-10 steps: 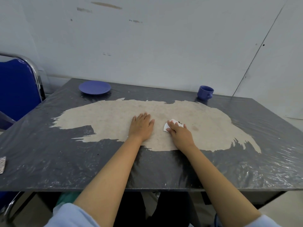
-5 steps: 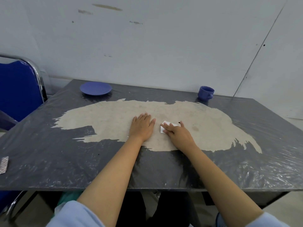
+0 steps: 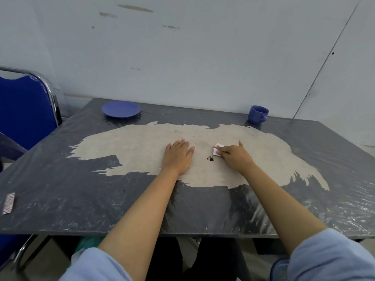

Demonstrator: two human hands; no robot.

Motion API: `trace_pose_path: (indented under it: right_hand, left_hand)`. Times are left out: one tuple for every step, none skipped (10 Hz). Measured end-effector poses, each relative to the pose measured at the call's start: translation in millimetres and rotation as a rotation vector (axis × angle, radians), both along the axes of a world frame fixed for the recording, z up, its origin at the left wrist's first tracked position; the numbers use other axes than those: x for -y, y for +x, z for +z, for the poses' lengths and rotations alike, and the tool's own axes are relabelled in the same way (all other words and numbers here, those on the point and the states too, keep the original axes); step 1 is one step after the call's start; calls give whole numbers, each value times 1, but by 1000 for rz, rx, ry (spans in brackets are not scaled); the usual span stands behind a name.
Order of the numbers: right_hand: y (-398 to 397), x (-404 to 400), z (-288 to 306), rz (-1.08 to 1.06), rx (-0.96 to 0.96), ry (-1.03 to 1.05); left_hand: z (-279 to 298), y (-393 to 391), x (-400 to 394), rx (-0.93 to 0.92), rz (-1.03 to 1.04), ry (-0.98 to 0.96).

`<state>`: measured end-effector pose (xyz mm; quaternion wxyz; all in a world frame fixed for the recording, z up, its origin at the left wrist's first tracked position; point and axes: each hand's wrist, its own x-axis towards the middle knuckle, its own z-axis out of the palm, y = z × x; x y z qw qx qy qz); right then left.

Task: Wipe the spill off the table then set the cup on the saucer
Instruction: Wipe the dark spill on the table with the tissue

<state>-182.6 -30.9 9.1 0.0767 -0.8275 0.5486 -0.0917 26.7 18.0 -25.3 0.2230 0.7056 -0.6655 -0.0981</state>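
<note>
A small dark spill (image 3: 210, 158) lies on the pale worn patch in the middle of the table (image 3: 60, 199). Just right of it, my right hand (image 3: 233, 156) presses a small white tissue (image 3: 217, 150) flat under its fingertips. My left hand (image 3: 178, 156) rests palm down with fingers together, to the left of the spill, holding nothing. A blue saucer (image 3: 121, 109) sits at the far left of the table. A blue cup (image 3: 258, 114) stands upright at the far right, near the wall.
A blue chair with a chrome frame (image 3: 26, 110) stands at the table's left side. A small foil strip (image 3: 8, 203) lies near the left front edge. A grey wall runs right behind the table.
My right hand has slid the tissue to the right, which uncovered the dark spill. My left hand has stayed in place.
</note>
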Motion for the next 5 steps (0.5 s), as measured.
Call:
trace_pose_path:
  right_hand:
    - [-5, -6, -3, -51, 55, -12]
    - [-6, -17, -9, -111, 105, -43]
    - [-2, -29, -17, -148, 166, -79]
    - [5, -35, -23, -178, 200, -93]
    - [13, -35, -26, -187, 245, -53]
  left_hand:
    - [1, 0, -1, -5, -3, 3]
    - [1, -1, -2, -5, -7, 5]
    - [2, -1, -2, 2, -7, 10]
    - [2, -1, -1, 11, -7, 12]
    - [1, -1, -2, 20, -8, 18]
